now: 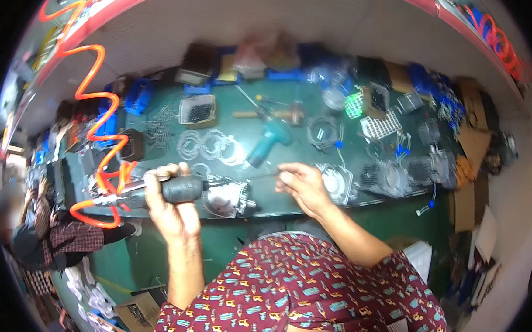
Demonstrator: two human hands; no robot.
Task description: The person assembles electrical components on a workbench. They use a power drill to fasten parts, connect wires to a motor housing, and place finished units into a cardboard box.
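My left hand (175,209) is wrapped round a black air screwdriver (182,189), held level above the bench's front edge. Its thin bit runs rightward toward my right hand (304,186). The thumb and fingers of that hand are pinched together at the bit's end; whatever is between them is too small to make out. Below the screwdriver's front end lies a silvery metal assembly (224,199). A similar round-centred metal assembly (334,183) sits just beyond my right hand. Behind the bit, a teal pistol-shaped power tool (272,139) lies on the green bench top (244,117).
An orange coiled air hose (92,113) hangs at the left and joins the screwdriver. A hammer (292,114), wire rings (212,144) and a box of small dark parts (197,111) lie farther back. More metal assemblies (393,177) stand right. Another person (60,238) is at far left.
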